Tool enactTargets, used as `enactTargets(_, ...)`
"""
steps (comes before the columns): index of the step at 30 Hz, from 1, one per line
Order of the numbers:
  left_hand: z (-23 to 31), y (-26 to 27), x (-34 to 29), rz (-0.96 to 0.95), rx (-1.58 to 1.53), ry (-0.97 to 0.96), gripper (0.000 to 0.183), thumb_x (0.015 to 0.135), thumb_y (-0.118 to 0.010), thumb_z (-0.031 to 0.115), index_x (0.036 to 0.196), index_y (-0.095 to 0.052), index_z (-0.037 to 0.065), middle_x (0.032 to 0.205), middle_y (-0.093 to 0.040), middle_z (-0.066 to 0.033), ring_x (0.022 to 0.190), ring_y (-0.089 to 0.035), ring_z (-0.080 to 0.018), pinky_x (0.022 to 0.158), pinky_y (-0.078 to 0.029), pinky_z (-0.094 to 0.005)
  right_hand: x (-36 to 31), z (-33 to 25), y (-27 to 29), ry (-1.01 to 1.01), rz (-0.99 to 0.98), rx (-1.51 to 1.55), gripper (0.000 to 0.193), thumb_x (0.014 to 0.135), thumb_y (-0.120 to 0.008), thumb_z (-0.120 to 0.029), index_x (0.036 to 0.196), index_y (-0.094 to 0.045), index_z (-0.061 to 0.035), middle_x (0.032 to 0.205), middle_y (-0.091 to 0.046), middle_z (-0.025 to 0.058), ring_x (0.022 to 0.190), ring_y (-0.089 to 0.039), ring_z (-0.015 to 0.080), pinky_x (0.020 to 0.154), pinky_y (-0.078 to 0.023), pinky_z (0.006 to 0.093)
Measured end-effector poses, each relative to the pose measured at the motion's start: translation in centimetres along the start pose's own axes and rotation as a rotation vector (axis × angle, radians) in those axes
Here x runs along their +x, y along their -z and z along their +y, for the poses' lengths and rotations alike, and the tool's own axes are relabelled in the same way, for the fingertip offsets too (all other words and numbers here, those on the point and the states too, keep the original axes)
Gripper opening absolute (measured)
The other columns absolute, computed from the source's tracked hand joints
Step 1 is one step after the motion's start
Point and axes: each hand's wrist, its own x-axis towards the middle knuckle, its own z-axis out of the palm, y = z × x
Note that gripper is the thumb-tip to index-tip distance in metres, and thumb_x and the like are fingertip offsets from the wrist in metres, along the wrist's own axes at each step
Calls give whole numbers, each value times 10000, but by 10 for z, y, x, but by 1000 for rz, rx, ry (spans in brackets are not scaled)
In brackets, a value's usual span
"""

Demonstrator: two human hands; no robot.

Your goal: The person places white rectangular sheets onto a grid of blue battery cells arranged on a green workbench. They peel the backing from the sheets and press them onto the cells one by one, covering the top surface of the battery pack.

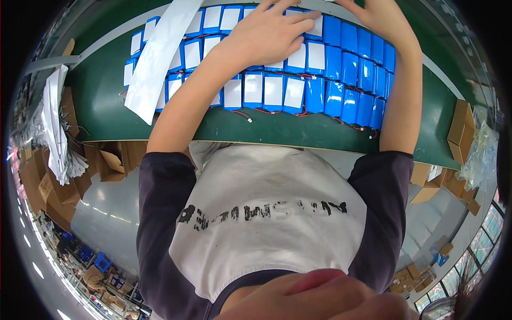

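Observation:
Rows of blue shrink-wrapped battery packs (349, 66) lie side by side on a green work surface (106, 101). White rectangular labels (253, 88) sit on the packs of the left and middle part; those at the right are bare blue. My left hand (269, 32) reaches over the upper rows, fingers spread and touching a labelled pack. At the top right, my right hand (381, 18) is partly cut off by the picture's edge, with a small white piece at its fingertip; its grip is hidden. A long white sheet (162, 61) lies slanted across the packs at the left.
Thin red and black leads with white connectors (249, 120) stick out from the packs' near ends. White papers (56, 122) hang at the left edge, above cardboard boxes (112, 160). An open carton (461, 130) and clear plastic bags (480, 154) are at the right.

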Motion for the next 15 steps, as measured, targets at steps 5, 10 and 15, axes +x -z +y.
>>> enactTargets(5,6,-2,6,-20,-39,63,320,953,-592,236,1230,-638,82,1308,-634,-123,1259,-522,-359,1116,-390,-566,-24,4,-4,-165,129,132,335,804,-754,1,1137,-712,-17,1007,-693,100,939,-694,239,829,-540,324)
enactTargets(10,11,-4,14,-12,-21,75,292,947,-603,225,1201,-649,88,1227,-649,-100,1223,-538,-337,1128,-379,-554,-58,24,-42,-482,370,919,227,902,-728,26,1116,-665,-17,960,-665,16,913,-664,120,818,-533,256)
enactTargets(15,5,-3,7,104,-29,113,263,914,-640,190,1154,-658,84,1177,-655,-102,1172,-553,-318,1118,-379,-519,-79,42,-61,-621,403,1101,180,953,-713,-60,1122,-653,-53,993,-676,27,922,-676,136,833,-544,266)
